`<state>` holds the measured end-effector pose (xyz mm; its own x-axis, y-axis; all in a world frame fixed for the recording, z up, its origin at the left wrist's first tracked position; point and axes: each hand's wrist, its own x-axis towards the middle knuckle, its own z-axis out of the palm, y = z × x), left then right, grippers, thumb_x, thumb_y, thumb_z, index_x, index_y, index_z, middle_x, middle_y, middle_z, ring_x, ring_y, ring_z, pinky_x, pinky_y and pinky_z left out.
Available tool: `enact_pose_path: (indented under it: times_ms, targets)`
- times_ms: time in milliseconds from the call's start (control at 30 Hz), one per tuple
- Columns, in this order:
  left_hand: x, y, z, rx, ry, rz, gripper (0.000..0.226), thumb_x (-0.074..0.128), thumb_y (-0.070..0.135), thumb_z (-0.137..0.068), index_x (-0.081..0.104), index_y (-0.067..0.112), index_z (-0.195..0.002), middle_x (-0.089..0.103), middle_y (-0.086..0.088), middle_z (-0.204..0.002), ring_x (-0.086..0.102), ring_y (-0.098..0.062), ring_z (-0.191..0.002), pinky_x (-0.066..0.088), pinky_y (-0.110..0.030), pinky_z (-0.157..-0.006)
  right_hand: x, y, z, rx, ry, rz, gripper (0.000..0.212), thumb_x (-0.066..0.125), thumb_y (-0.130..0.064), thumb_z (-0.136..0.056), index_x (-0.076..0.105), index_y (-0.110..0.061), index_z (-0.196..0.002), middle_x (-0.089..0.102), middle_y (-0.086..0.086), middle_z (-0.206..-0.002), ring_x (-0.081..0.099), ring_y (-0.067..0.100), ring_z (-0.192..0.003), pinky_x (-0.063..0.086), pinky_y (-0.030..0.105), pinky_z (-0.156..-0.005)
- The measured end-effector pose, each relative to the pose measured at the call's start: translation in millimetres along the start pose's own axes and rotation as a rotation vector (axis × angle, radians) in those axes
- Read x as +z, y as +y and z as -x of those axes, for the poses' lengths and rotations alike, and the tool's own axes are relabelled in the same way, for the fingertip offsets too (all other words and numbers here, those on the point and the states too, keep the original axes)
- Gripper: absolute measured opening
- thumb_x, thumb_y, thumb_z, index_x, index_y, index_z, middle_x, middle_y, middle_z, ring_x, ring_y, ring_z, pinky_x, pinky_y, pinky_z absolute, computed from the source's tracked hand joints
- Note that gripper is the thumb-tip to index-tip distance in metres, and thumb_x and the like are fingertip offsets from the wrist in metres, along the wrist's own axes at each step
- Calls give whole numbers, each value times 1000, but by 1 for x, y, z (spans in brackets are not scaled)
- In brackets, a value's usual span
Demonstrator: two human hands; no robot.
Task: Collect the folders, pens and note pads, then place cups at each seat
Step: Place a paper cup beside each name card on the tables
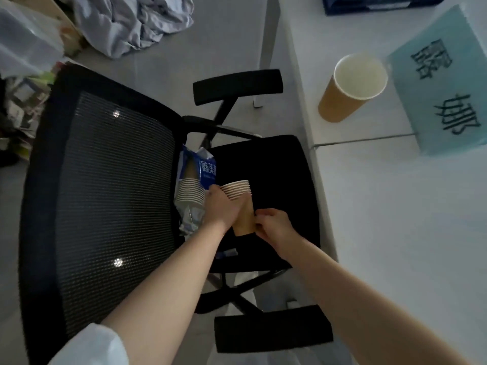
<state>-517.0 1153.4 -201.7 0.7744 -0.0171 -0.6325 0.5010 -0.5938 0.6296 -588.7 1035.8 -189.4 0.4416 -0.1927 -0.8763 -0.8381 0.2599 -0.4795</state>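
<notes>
So the left hand is wrapped around a nested stack of paper cups over the office chair seat, and the right hand is pinching the bottom end, probably peeling one cup off (hard to tell). These are light, thin and easy to crush, so grab the sides gently; one cup already stands on the table.

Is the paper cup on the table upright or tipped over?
Upright. The paper cup stands on its base on the white table, its open mouth up, beside the blue name card.
</notes>
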Motion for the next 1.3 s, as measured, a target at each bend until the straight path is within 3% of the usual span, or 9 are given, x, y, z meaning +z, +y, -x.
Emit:
enact_pose_path:
  times_ms: [100, 167, 267, 533, 633, 767, 967, 1100, 1300]
  targets:
    - [9, -17, -36, -19, -55, -56, 71, 72, 40, -84, 36, 2, -131, 54, -16, -126, 55, -31, -114, 43, -30, -83, 12, 11, -37, 31, 42, 13, 16, 49, 0, -91, 61, -4, -82, 60, 22, -93, 59, 29, -87, 52, 41, -81]
    - [16, -26, -52, -15, -83, -104, 64, 72, 37, -85, 35, 4, -126, 56, -16, -122, 57, -33, -111, 46, -33, -83, 17, 20, -53, 27, 20, 6, 19, 48, -2, -92, 61, 7, -102, 60, 33, -107, 60, 35, -90, 52, 43, -78]
    - [23, -37, -65, -6, -67, -145, 61, 74, 35, -83, 37, 5, -121, 57, -18, -119, 58, -34, -108, 50, -37, -85, 23, 27, -67, 49, -10, -19, 40, 44, -1, -96, 48, -3, -136, 56, 22, -128, 56, 32, -115, 50, 34, -84]
    - [33, -56, -73, -72, -53, -234, 67, 74, 26, -84, 35, 0, -133, 55, -23, -129, 57, -37, -114, 49, -40, -92, 27, 37, -78, 105, -8, 6, 46, 44, -2, -97, 39, -8, -143, 52, 15, -136, 51, 26, -120, 45, 19, -75]
    - [31, -58, -68, -44, -29, -280, 64, 73, 21, -85, 36, 0, -132, 53, -24, -129, 55, -38, -115, 48, -43, -94, 27, 41, -76, 124, 12, 20, 46, 45, -4, -97, 39, -8, -142, 50, 16, -138, 51, 26, -116, 43, 26, -87]
    - [26, -52, -51, 16, -8, -379, 48, 60, 8, -91, 37, 0, -132, 53, -25, -124, 55, -38, -111, 48, -45, -94, 24, 42, -55, 153, 101, 47, 45, 47, 0, -93, 37, 16, -133, 49, 37, -128, 51, 49, -117, 44, 50, -97]
    - [3, -31, 8, 15, -41, -301, 32, 48, -3, -91, 41, 5, -121, 60, -17, -106, 60, -27, -85, 54, -39, -74, 5, 27, 44, 1, 27, 219, 36, 47, -20, -97, 46, -18, -133, 57, -2, -109, 56, 8, -88, 44, 13, -65]
    - [-12, -8, 54, 9, -33, -280, 35, 54, 7, -93, 46, 10, -128, 60, -5, -108, 58, -21, -87, 48, -32, -73, -24, 12, 130, -147, -10, 251, 31, 47, -11, -96, 52, -21, -124, 62, -6, -113, 59, 5, -100, 49, 12, -76]
    - [-5, 49, 114, 267, -44, -200, 19, 61, 7, -91, 60, 11, -109, 61, -2, -102, 60, -18, -97, 41, -22, -75, -98, -26, 187, -321, 113, 401, 36, 47, 7, -90, 53, -26, -105, 59, -14, -96, 59, 8, -99, 48, 12, -82]
